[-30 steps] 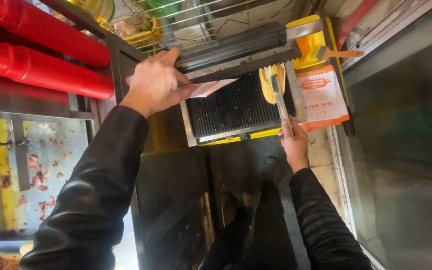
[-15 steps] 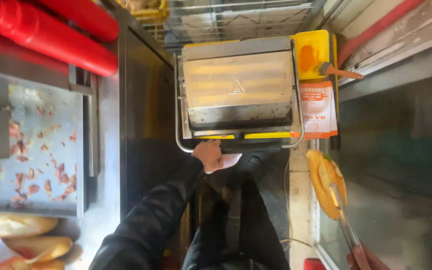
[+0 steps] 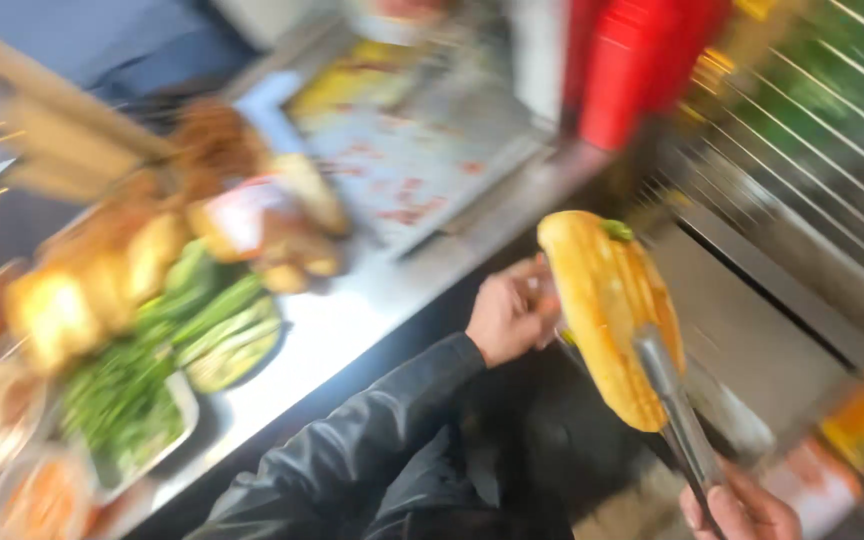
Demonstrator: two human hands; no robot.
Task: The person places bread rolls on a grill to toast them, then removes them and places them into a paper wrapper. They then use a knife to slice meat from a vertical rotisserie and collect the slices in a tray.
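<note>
The right hand [image 3: 742, 510] is at the bottom edge, closed around the handles of metal tongs [image 3: 677, 415]. The tongs pinch a long toasted bread roll [image 3: 607, 310] and hold it up in the air, with a bit of green at its top end. The left hand [image 3: 512, 315] is just beside the roll, fingers curled; it is too blurry to tell if it holds anything. To the left, a steel counter [image 3: 352, 320] carries a tray of green vegetables [image 3: 152, 370] and more bread [image 3: 102, 270]. A red bottle [image 3: 642, 70] stands behind.
</note>
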